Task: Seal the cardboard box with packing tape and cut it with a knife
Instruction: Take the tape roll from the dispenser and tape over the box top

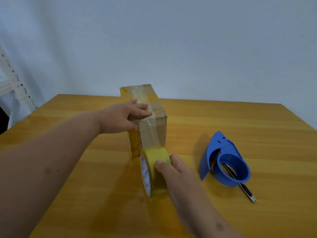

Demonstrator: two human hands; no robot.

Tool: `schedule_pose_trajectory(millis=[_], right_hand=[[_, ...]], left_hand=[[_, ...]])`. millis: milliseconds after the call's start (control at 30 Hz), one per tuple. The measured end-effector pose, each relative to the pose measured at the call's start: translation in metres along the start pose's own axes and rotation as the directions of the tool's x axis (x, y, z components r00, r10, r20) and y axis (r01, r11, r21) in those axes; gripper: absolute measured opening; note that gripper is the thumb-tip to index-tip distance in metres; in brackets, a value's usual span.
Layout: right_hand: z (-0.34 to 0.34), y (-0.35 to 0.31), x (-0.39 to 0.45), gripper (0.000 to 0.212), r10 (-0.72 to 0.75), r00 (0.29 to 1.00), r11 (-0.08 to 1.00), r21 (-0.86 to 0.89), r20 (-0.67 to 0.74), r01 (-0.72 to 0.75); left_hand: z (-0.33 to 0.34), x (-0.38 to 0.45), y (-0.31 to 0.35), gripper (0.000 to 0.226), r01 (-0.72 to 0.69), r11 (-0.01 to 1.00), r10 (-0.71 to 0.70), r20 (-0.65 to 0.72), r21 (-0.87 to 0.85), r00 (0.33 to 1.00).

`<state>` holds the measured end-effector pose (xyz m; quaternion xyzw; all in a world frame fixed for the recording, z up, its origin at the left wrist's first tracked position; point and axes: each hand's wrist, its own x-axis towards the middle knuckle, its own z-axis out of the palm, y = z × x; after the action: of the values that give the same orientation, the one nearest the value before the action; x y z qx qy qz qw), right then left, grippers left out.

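Cardboard box [155, 131], worn, clear tape [148, 136] lengthwise

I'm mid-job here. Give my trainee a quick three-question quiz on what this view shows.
1. True or false: the left hand rests flat on top of the cardboard box.
2. Which does the right hand hold? A) the blue tape dispenser B) the yellow tape roll C) the utility knife
3. Fill in: the knife lies on the wooden table, partly under the ___.

Key: 1 true; 2 B; 3 dispenser.
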<state>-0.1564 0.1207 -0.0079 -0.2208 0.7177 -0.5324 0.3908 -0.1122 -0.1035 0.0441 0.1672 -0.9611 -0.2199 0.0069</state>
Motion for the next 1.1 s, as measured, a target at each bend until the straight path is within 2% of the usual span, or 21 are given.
schedule_pose_trajectory(millis=[133,233,300,400,433,500,567,700,767,833,900,967,1000,1100], right_hand=[[0.011,-0.002,0.002,0.012,0.004,0.998,0.998,0.063,0.067,-0.008],[0.02,0.002,0.006,0.01,-0.008,0.998,0.998,0.066,0.064,0.003],[0.024,0.007,0.008,0.012,-0.02,0.999,0.999,0.045,0.043,0.018],[0.028,0.011,0.01,0.016,-0.043,0.999,0.998,0.036,0.031,0.042],[0.028,0.012,0.01,0.017,-0.047,0.998,0.998,0.04,0.03,0.046],[0.029,0.012,0.011,0.017,-0.056,0.998,0.996,0.064,0.037,0.054],[0.03,0.012,0.009,0.018,-0.062,0.997,0.995,0.085,0.046,0.058],[0.032,0.016,0.006,0.015,-0.074,0.995,0.992,0.107,0.061,0.067],[0.033,0.019,0.004,0.015,-0.065,0.996,0.991,0.123,0.067,0.057],[0.033,0.021,0.003,0.016,-0.053,0.996,0.991,0.127,0.073,0.043],[0.033,0.023,0.003,0.019,-0.055,0.996,0.992,0.119,0.076,0.046],[0.032,0.023,0.003,0.019,-0.062,0.995,0.989,0.136,0.08,0.051],[0.032,0.023,0.003,0.019,-0.068,0.994,0.987,0.154,0.083,0.054],[0.031,0.023,0.004,0.024,-0.079,0.994,0.986,0.155,0.075,0.067]], left_hand=[[0.005,-0.002,-0.01,0.064,0.027,0.998,-0.022,-0.086,0.06,0.996],[0.019,-0.011,-0.013,0.069,0.065,0.995,-0.044,-0.264,0.072,0.963],[0.029,-0.023,-0.012,0.074,0.101,0.994,-0.08,-0.408,0.031,0.91],[0.044,-0.04,-0.01,0.077,0.171,0.985,-0.151,-0.594,-0.022,0.791],[0.048,-0.044,-0.009,0.073,0.192,0.979,-0.187,-0.642,-0.062,0.744],[0.053,-0.049,-0.003,0.051,0.237,0.959,-0.277,-0.697,-0.157,0.661],[0.056,-0.048,0.006,0.027,0.295,0.936,-0.344,-0.685,-0.193,0.643],[0.063,-0.043,0.022,0.024,0.328,0.913,-0.404,-0.64,-0.241,0.654],[0.067,-0.043,0.023,0.016,0.292,0.887,-0.457,-0.588,-0.357,0.668],[0.071,-0.045,0.022,0.007,0.218,0.811,-0.518,-0.492,-0.543,0.699],[0.074,-0.05,0.025,0.011,0.164,0.643,-0.592,-0.349,-0.748,0.726],[0.077,-0.056,0.028,0.016,0.162,0.489,-0.601,-0.196,-0.857,0.775],[0.079,-0.06,0.029,0.022,0.169,0.462,-0.565,-0.142,-0.871,0.813],[0.088,-0.072,0.028,0.045,0.198,0.467,-0.433,-0.028,-0.862,0.901]])
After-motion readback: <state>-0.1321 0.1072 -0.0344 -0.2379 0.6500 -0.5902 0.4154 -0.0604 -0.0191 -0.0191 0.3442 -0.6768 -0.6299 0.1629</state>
